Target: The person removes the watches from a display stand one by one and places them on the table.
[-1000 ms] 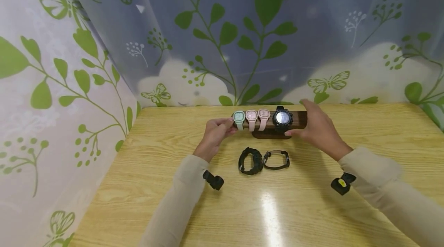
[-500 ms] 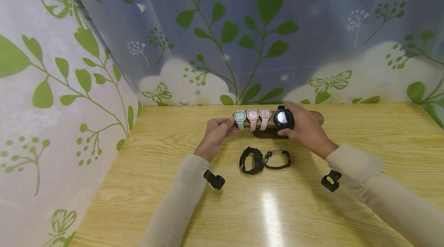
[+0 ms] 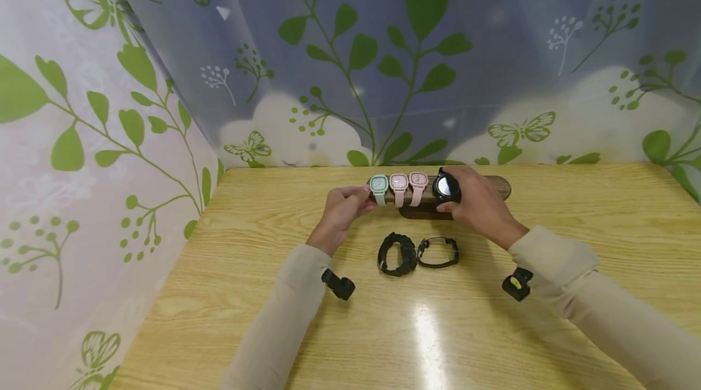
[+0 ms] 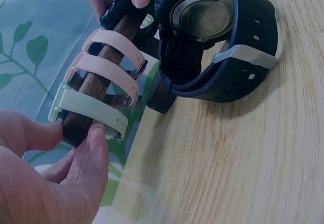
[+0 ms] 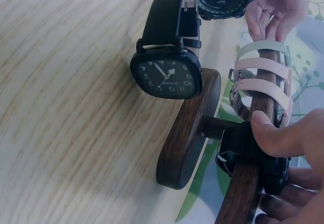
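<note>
A dark wooden watch stand (image 3: 499, 185) carries a mint watch (image 3: 378, 184), two pink watches (image 3: 398, 181) and a round black watch (image 3: 446, 187). My left hand (image 3: 341, 213) pinches the bar's left end, beside the mint watch; in the left wrist view the thumb and fingers of this hand (image 4: 61, 168) lie on either side of the bar end. My right hand (image 3: 483, 202) grips the round black watch on the bar from the right. In the right wrist view, the thumb of that hand (image 5: 298, 148) rests on the black strap (image 5: 243, 142).
Nearer on the wooden table (image 3: 230, 317), a chunky black watch (image 3: 406, 255) and a slimmer black watch (image 3: 454, 252) stand on their sides next to each other. Leaf-patterned cloth (image 3: 306, 134) rises behind the table, and another patterned sheet (image 3: 109, 195) stands at the left.
My right hand has moved left from the bar's right end onto the round black watch, uncovering that end. The left hand keeps its hold on the bar's left end.
</note>
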Demonstrator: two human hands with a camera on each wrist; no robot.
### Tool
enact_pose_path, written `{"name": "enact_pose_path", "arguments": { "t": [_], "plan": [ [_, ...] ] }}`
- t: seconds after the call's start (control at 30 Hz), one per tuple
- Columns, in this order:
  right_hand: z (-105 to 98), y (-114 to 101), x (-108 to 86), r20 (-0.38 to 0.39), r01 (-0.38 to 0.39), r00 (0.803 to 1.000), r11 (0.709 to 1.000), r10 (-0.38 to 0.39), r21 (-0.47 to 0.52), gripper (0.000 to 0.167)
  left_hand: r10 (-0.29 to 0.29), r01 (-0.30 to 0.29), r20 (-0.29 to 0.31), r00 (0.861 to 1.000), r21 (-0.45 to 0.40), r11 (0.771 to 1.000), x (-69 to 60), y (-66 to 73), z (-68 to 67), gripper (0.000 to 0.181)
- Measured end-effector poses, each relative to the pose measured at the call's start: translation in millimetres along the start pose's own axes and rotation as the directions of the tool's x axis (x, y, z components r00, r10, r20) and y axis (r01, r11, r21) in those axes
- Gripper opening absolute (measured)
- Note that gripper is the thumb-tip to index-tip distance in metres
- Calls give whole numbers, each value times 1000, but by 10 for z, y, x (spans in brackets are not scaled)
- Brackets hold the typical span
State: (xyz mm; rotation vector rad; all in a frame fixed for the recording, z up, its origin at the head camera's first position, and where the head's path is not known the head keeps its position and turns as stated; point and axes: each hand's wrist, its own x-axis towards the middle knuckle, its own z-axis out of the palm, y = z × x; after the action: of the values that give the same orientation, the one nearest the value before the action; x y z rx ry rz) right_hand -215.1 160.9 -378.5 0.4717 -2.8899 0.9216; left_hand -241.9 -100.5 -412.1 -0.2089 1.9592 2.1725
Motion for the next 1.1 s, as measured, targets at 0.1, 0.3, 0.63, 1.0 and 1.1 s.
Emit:
{"name": "enact_pose_path", "arguments": {
  "t": [0.1, 0.3, 0.63, 1.0, 1.1],
  "plan": [
    [-13, 10, -7, -4, 2, 1000, 1000, -2, -8, 73, 0, 0, -1, 1000, -2, 1000, -4, 2, 0, 31],
    [-67, 78, -55, -11, -7, 1000, 999, 7, -36, 72, -6, 6, 0, 1000, -5, 1000, 3, -10, -5, 31],
    [-176, 235, -169, -48, -12, 999, 999, 9, -53, 73, -4, 4, -3, 1000, -4, 1000, -4, -7, -7, 31],
    [-277, 394, -271, -79, -48, 996, 997, 44, -58, 73, -10, 10, -7, 1000, 1, 1000, -10, 3, -4, 30],
    [-295, 423, -285, -83, -60, 995, 996, 55, -62, 73, -11, 11, -4, 1000, 2, 1000, -9, 4, -5, 30]
  ]
}}
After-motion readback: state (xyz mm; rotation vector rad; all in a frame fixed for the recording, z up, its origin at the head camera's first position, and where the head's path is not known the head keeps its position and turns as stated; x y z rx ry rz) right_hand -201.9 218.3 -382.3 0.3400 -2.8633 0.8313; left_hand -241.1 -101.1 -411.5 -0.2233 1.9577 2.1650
